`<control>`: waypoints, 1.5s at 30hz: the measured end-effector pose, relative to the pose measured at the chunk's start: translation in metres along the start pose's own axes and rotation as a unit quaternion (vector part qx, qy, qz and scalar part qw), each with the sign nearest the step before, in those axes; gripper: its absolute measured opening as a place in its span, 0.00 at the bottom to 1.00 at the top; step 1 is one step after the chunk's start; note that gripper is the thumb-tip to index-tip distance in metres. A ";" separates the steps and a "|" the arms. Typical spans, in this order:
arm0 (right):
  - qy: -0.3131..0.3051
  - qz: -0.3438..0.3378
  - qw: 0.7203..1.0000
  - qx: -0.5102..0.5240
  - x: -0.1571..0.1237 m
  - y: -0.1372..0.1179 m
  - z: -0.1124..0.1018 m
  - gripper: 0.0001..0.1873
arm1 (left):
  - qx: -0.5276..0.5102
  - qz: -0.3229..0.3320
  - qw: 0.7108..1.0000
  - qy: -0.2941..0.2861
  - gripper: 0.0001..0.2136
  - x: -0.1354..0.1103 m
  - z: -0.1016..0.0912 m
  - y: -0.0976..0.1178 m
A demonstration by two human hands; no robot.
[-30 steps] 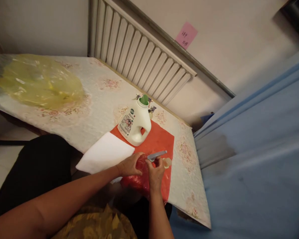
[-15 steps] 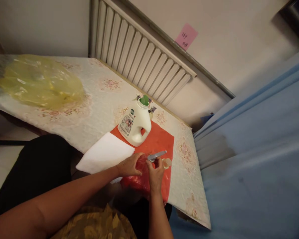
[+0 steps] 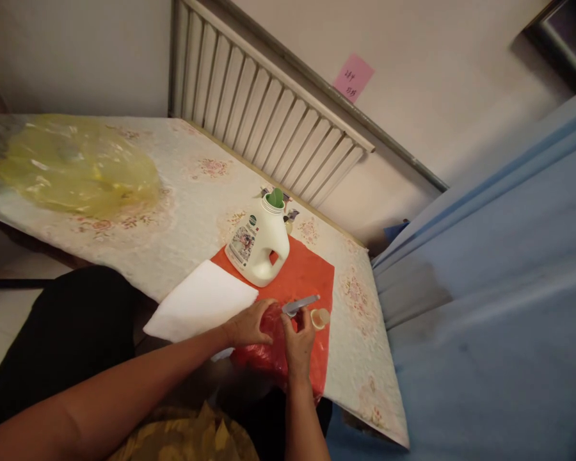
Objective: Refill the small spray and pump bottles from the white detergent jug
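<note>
My left hand (image 3: pixel 249 325) is closed round the near left side of a red plastic-wrapped bundle (image 3: pixel 264 355) at the table's front edge. With thumb and fingers pinched, my right hand (image 3: pixel 299 339) holds a slim grey tool (image 3: pixel 301 303) over the bundle; its exact kind is too small to make out. Just right of those fingers lies a small pale cap (image 3: pixel 320 318). Beyond both hands a cream jug-shaped bottle (image 3: pixel 264 246) with a handle stands upright on a red sheet (image 3: pixel 312 269). Something green (image 3: pixel 275 197) sticks out of its uncapped mouth.
A folded white cloth (image 3: pixel 199 301) lies left of my hands. Farther left is a yellow plastic bag (image 3: pixel 77 166) on the flowered tablecloth (image 3: pixel 192 211). A radiator (image 3: pixel 264 96) runs behind the table, and a blue curtain (image 3: pixel 484 307) hangs on the right.
The view has shifted slightly. Both hands keep their grips in nearly the same place, and the grey tool has hardly moved.
</note>
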State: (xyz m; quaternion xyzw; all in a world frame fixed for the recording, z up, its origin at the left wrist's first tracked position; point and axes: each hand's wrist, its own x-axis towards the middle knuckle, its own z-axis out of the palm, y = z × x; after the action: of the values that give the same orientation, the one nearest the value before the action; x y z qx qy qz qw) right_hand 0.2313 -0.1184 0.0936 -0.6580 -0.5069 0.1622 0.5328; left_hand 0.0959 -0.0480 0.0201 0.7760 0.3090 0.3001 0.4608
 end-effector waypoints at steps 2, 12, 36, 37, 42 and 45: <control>-0.013 -0.007 1.000 0.000 -0.001 0.001 -0.001 0.14 | -0.005 0.004 1.000 0.002 0.45 0.000 0.000 -0.001; 0.055 0.028 0.998 -0.004 -0.004 0.016 0.010 0.27 | -0.008 0.002 1.000 0.003 0.45 0.000 0.000 0.000; 0.144 -0.022 0.976 -0.164 -0.011 0.015 0.031 0.25 | 0.376 0.057 0.919 0.102 0.07 -0.014 -0.079 -0.021; 0.137 -0.016 0.977 -0.161 -0.010 0.015 0.030 0.24 | 0.388 0.055 0.915 0.100 0.06 -0.013 -0.083 -0.025; 0.095 0.002 0.984 -0.151 -0.007 0.012 0.021 0.19 | 0.410 0.054 0.904 0.105 0.07 -0.013 -0.087 -0.035; 0.070 0.012 0.989 -0.131 -0.006 0.006 0.016 0.17 | 0.414 0.052 0.902 0.110 0.06 -0.015 -0.085 -0.037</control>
State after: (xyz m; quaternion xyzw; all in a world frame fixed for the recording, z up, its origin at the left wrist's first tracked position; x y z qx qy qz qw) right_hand 0.2199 -0.1148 0.0803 -0.7380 -0.4772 0.0545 0.4740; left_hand 0.0148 0.0001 0.0178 0.8741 0.4130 0.2516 0.0445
